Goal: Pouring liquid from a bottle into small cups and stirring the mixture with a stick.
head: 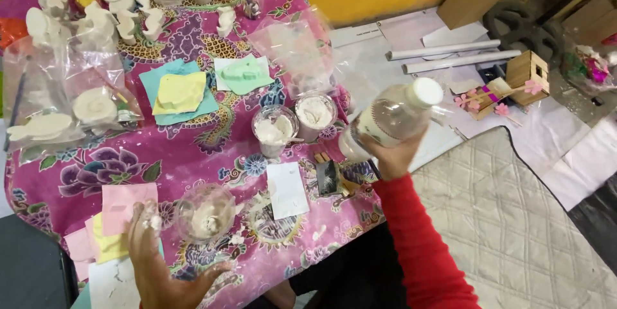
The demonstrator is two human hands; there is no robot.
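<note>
Clear bottle (392, 119) in right fingers (385, 154), tilted

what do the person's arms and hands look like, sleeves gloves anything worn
The right hand is bare, with no glove, and its arm is covered by a plain bright red long sleeve reaching to the wrist. The left hand is also bare; its fingers carry smears of white powder or paste. No sleeve shows on the left arm. No rings or watch are visible.

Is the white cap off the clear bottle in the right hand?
No, the white cap sits on the clear bottle held in the right hand.
</note>
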